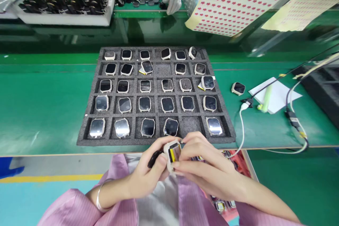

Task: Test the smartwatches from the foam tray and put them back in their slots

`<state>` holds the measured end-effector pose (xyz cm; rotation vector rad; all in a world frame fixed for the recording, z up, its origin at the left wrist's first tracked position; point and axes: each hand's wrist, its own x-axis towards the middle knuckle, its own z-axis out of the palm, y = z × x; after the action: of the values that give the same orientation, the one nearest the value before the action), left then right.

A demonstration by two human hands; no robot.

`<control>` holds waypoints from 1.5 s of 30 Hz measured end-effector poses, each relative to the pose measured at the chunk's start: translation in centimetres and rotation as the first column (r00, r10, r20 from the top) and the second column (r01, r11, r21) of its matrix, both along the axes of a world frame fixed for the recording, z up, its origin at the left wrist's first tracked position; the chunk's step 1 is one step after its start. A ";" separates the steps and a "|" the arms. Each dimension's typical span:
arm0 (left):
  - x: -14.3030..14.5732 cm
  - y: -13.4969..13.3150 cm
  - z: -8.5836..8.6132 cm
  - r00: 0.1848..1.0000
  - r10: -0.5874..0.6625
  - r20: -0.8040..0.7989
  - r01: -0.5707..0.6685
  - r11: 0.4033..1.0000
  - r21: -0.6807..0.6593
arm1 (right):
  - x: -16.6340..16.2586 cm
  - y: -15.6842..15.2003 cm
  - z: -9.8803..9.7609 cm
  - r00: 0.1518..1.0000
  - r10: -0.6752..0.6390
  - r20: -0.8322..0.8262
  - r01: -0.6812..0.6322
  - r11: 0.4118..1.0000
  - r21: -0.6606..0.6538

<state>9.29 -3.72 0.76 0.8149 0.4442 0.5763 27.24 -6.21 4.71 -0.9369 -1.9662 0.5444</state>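
Note:
A pale smartwatch case [167,148] with its inside exposed is held at the table's front edge, just below the foam tray. A battery with a yellow strip [173,155] shows inside it. My left hand [148,173] is closed on the case's left side and also holds a small glossy black part [154,159] between thumb and fingers. My right hand [209,160] pinches the case's right side, its fingertips partly covering the opening. Nearest to both hands is the dark foam tray [190,137], its compartments holding many pale-framed smartwatches [147,127].
Right of the tray lie a loose smartwatch [238,88], a white sheet [280,95], a green stick [267,97] and a white USB cable [242,123]. Below the table edge, a red tray [245,164] holds watch parts. A white box [66,19] stands on the back shelf.

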 end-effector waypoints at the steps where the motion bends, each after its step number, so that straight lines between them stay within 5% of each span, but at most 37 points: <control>1: 0.0 -0.1 -0.1 1.000 0.001 0.001 -0.001 1.000 0.000 | 0.0 -0.1 0.0 1.000 -0.003 -0.013 0.002 1.000 -0.012; 8: 0.1 -0.7 -0.7 0.999 -0.009 -0.046 0.009 1.000 0.002 | 0.1 -0.1 0.6 0.966 -0.126 -0.224 0.030 0.921 -0.388; 12: -0.3 -0.8 -0.8 0.989 -0.009 -0.145 0.029 0.990 0.139 | 0.5 0.1 0.8 0.960 -0.232 -0.155 0.096 0.796 -0.598; 14: -0.4 -0.7 -0.9 0.985 -0.030 -0.172 0.065 0.977 0.203 | 0.6 0.2 0.7 0.964 -0.185 -0.190 -0.005 0.702 -0.712; 17: -0.3 -0.8 -1.0 0.989 -0.078 -0.123 0.092 0.990 0.108 | 0.5 0.3 0.4 0.952 -0.141 -0.271 -0.131 0.613 -0.779; 21: 0.2 -1.0 -1.0 0.998 -0.017 -0.057 0.013 0.997 -0.070 | 0.1 0.2 0.2 0.943 -0.178 -0.282 -0.075 0.711 -0.699; 28: 0.4 -0.8 -0.6 0.997 0.007 -0.082 -0.016 0.993 -0.118 | -0.4 -0.3 0.3 0.945 -0.168 -0.281 -0.016 0.833 -0.553; 34: 0.9 -0.4 -0.3 0.994 0.054 -0.090 -0.072 0.976 -0.204 | 0.3 -0.1 -0.2 0.985 -0.037 -0.171 -0.052 0.873 -0.485; 38: 1.4 0.3 -0.1 0.988 0.068 -0.137 -0.106 0.952 -0.287 | 0.6 -0.3 -1.0 0.991 -0.086 -0.105 0.040 0.926 -0.376; 45: 1.5 0.8 -0.3 0.999 0.018 -0.046 -0.024 0.990 -0.142 | 0.4 -0.6 -2.2 0.954 -0.277 0.116 0.286 0.956 -0.070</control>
<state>10.75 -2.93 0.42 0.6883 0.5290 0.5403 27.64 -6.78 2.50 -1.2994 -1.8687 0.4259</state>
